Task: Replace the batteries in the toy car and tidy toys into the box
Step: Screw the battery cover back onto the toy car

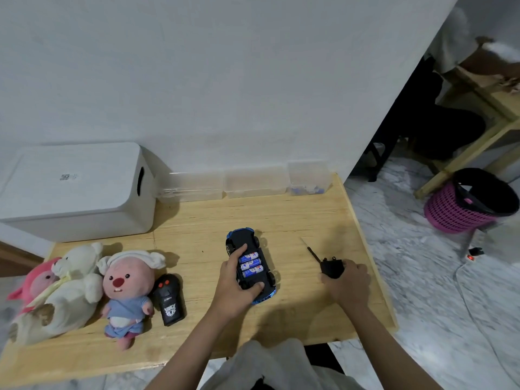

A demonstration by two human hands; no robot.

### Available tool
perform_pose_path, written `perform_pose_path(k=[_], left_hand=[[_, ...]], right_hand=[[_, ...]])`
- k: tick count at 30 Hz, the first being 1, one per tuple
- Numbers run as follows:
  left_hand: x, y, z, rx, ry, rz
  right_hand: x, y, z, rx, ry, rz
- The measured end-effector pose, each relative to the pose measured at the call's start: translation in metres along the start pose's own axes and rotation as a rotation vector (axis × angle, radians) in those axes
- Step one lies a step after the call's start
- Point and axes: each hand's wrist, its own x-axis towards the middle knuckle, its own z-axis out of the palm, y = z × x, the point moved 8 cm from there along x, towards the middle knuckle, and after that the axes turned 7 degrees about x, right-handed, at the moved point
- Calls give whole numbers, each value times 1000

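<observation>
- nearest the lower edge of the frame, two bare forearms reach up over the wooden table [197, 220] from the person's lap.
- left hand [236, 288]: fingers and thumb curled round the toy car [251, 266], which lies upside down at centre frame, touching the table. index finger rests along the car's left side; thumb presses the near end.
- battery bay: open. three blue batteries [251, 263] sit side by side in it. whether these are the new cells or the old ones cannot be told.
- right hand [347, 282]: right of the car, fingers bent over a small black part [332, 267], judged to be the battery cover. the hold looks like a grip, though the fingertips are partly hidden.
- screwdriver [311, 250]: lies on the table just beyond the black part, not held.
- judgement: if the cells are the fresh ones, the cover must next be refitted and screwed down.
- lower left of the frame: remote control [168, 299], a pink-faced plush [126, 294], a white plush [70, 285] and a pink plush [36, 280] lie on the table, none boxed yet.
- upper left, farthest back: white storage box [76, 190], lid on. tidying not yet begun.
- along the wall: clear plastic containers [253, 182].
</observation>
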Motion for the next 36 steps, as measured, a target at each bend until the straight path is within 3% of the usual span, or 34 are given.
perform_pose_path(k=[6,22,30,36], left_hand=[[-1,1,2,11,-7,-9],[4,13,11,-50,-44,6],[10,44,10,-114,-82,46],[19,62,7,-101,-135,79]], right_hand=[[7,2,1,188,-51,66],[15,-23,-29,526,-35,-123],[-3,-97,-37,763,-206,-337],[-25,-149,-27,758,-356,-456]])
